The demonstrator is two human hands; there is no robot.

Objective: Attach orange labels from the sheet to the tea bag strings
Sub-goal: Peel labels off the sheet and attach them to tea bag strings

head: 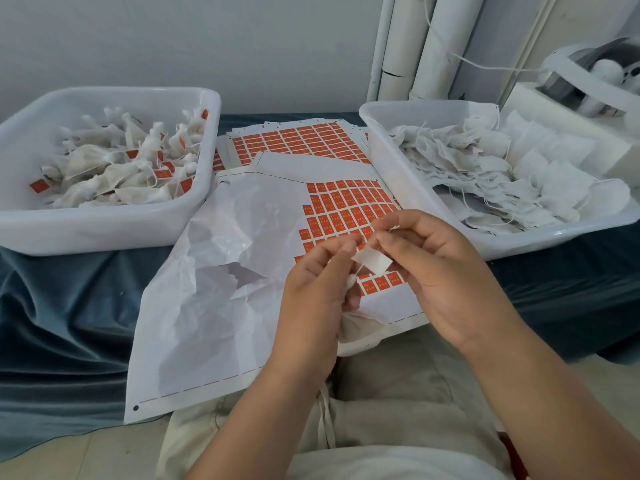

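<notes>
A sheet of orange labels, partly peeled, lies in front of me on blue cloth. Over its near corner my right hand pinches a small label, white side up. My left hand pinches the thin string of a tea bag, which hangs below its fingers, mostly hidden by them. The label touches the string between the two hands.
A white tub on the left holds tea bags with orange labels. A white tub on the right holds unlabelled bags. More label sheets lie behind. White tubes and a tape dispenser stand at the back right.
</notes>
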